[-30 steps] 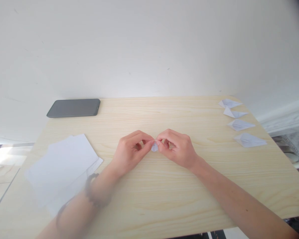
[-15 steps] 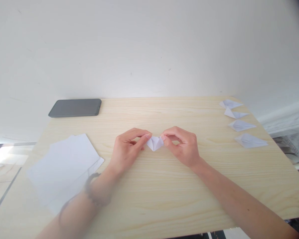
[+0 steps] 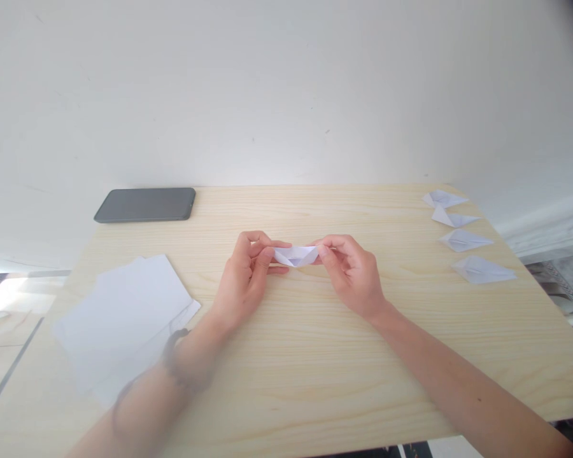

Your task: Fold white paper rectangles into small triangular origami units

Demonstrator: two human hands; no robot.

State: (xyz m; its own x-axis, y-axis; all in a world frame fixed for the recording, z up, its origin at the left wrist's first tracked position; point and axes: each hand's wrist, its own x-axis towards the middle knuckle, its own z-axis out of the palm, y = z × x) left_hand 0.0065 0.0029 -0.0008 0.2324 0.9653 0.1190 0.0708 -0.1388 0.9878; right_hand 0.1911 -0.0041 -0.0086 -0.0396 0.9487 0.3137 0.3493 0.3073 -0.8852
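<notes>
A small folded white paper (image 3: 296, 256) is held level between my two hands, above the middle of the wooden table. It looks like a shallow boat shape with a pointed dip along its front. My left hand (image 3: 248, 270) pinches the left end between thumb and fingers, with some fingertips reaching under and behind it. My right hand (image 3: 354, 272) grips the right end, thumb in front and fingers behind. The fingers hide both tips of the paper.
Loose white paper sheets (image 3: 128, 305) lie at the left, partly behind my left forearm. A dark phone (image 3: 146, 205) rests at the back left by the wall. Several folded paper pieces (image 3: 465, 240) form a column along the table's (image 3: 296, 381) right side.
The folded paper has gone from a compact V shape to a wider, flatter boat shape. My hands have moved slightly apart and up, and my fingers have shifted around its ends.
</notes>
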